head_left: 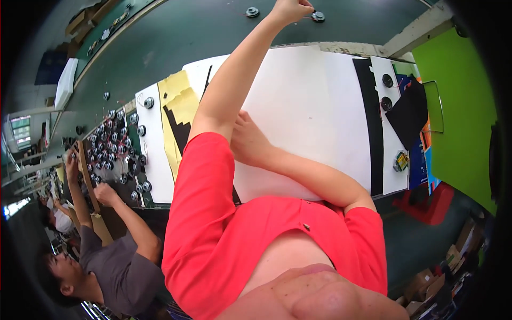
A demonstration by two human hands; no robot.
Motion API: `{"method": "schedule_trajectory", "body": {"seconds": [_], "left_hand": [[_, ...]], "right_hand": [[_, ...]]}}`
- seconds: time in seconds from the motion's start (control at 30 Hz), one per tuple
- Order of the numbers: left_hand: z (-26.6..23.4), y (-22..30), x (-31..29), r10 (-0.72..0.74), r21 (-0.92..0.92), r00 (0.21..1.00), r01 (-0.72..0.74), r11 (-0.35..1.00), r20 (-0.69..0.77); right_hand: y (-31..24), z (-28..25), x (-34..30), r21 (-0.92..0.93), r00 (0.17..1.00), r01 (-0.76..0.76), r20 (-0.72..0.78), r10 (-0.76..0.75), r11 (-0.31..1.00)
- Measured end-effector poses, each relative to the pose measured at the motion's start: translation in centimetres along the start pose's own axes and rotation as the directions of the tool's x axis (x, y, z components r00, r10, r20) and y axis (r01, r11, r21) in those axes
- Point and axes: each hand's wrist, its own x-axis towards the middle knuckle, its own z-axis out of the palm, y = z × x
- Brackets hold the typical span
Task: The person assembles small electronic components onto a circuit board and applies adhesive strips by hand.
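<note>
My left hand (292, 10) reaches far out to the dark green surface beyond the table. Its fingertips are closed together right beside a small round speaker (318, 16) with a red wire; what they pinch is too small to make out. A second speaker (252, 12) lies to the left of that hand. My right hand (248, 140) rests over the large white sheet (298, 101), close under my left arm. That arm covers most of its fingers, and nothing shows in the visible part.
Many speakers (111, 140) crowd the left side, near a co-worker's hands (106, 194). Yellow paper (178, 93) and black strips lie left of the white sheet. At right are a long black strip (369, 128), two black speakers (386, 103), a black piece (409, 114) and a red stool (429, 205).
</note>
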Motion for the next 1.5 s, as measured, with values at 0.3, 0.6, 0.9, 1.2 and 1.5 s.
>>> {"method": "schedule_trajectory", "body": {"seconds": [0.3,0.6,0.9,1.2,1.5], "left_hand": [[2.8,0.0,2.9,-0.004,0.133,1.000,0.000,0.991,0.026],[1.9,-0.5,2.2,-0.001,0.060,1.000,0.000,0.998,0.028],[4.1,0.4,1.7,0.092,0.173,0.995,-0.095,0.980,0.024],[3.6,-1.6,1.7,0.145,0.589,0.986,-0.070,0.805,-0.080],[-7.7,1.6,-16.9,0.308,0.368,0.941,-0.238,0.899,-0.142]], "right_hand": [[0.7,-0.8,-0.1,0.088,0.995,-0.038,-0.093,0.047,0.995],[0.4,-0.5,0.2,0.079,0.998,-0.055,-0.021,0.057,0.995],[0.7,-0.8,-0.4,0.020,0.996,-0.043,-0.074,0.044,0.999],[0.0,-0.1,-0.3,0.348,0.983,-0.181,0.033,0.181,0.920],[-0.6,-0.2,0.4,-0.297,0.981,0.087,0.194,-0.029,0.951]]}}
